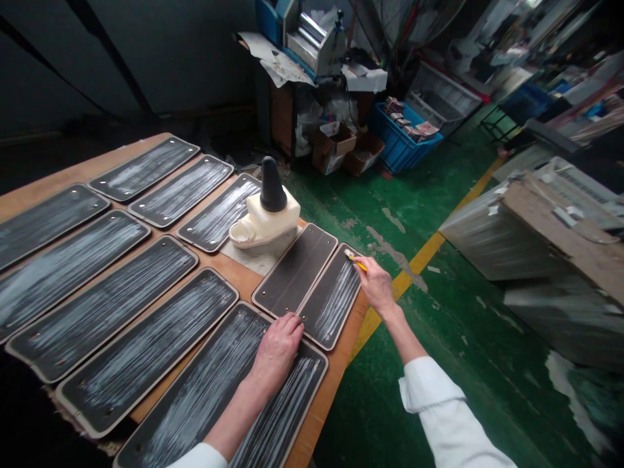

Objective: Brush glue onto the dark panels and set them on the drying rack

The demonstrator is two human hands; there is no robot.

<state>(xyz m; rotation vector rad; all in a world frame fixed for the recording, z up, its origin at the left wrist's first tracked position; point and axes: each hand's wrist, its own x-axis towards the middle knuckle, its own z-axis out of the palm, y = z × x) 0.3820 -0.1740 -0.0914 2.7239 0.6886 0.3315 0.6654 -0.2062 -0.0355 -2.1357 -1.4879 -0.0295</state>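
Note:
My right hand (377, 285) grips a small brush (358, 263) with a yellow handle. Its pale bristles touch the far end of a black panel (336, 296) with rounded corners and a light rim. White streaks of a wet-looking coating run along part of that panel. The fingers of my left hand (275, 348) are bent together at the near corner of the same panel; their tips are partly hidden. Beside it lies a bare black panel (295, 270) without streaks. Just beyond stands a cream plastic container (270, 221) with a black cone-shaped top (273, 185).
Several white-streaked black panels (163, 328) cover the wooden table (336, 383). On the green floor (439, 338) runs a yellow line (431, 250). Farther back are a roller machine (312, 39), cardboard boxes (334, 146) and a blue crate (402, 140). A workbench (550, 221) stands at right.

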